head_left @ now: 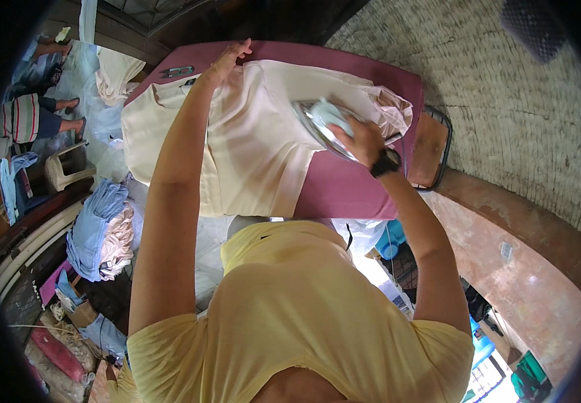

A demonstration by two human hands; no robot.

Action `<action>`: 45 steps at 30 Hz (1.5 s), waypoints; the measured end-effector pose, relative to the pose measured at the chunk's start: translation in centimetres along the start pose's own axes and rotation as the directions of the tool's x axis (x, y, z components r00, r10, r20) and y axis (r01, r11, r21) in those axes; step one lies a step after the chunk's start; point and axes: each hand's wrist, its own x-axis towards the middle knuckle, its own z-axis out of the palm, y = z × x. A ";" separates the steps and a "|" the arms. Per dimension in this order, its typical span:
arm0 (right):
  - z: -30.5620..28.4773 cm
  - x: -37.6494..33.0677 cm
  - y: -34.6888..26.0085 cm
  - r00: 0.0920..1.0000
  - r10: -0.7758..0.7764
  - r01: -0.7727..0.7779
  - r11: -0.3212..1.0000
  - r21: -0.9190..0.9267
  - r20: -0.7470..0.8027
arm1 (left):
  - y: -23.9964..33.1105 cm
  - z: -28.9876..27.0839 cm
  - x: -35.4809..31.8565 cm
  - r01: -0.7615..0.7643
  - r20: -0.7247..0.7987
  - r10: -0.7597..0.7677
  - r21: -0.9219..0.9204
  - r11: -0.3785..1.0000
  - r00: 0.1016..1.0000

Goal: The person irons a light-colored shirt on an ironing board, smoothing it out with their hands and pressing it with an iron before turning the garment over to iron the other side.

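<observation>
A cream blouse point(253, 144) lies spread over a dark pink ironing board point(347, 191). My right hand point(364, 140) is wrapped round the handle of a clothes iron point(312, 119), slightly blurred, which rests on the blouse's right part. Beyond the iron the sleeve end is bunched up. At the board's far edge, my left hand point(230, 60) lies at the top of the blouse with its fingers stretched out; its palm side is hidden. Small thread snips point(177, 71) lie on the board, left of that hand.
A brown iron rest point(431, 149) with a dark metal frame adjoins the board's right end. Folded blue clothes point(99, 228) are piled at the left. Another person's legs point(58, 121) show at the far left, near a beige stool point(65, 168). A woven wall point(499, 101) stands at the right.
</observation>
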 end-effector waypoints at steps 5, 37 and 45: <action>3.4 10.5 -6.3 0.992 0.115 -0.110 0.987 0.115 -0.042 | -0.9 -0.6 0.6 -0.006 -0.014 0.005 -0.047 0.999 1.000; -1.2 -2.9 0.0 0.926 0.376 -0.368 0.921 -0.129 0.043 | 0.7 0.4 -0.3 -0.076 0.054 0.066 0.197 0.977 0.996; -5.4 -4.8 4.7 0.792 0.578 -0.500 0.798 0.337 -0.195 | 1.2 1.9 -3.4 -0.300 0.031 0.433 0.766 0.569 0.901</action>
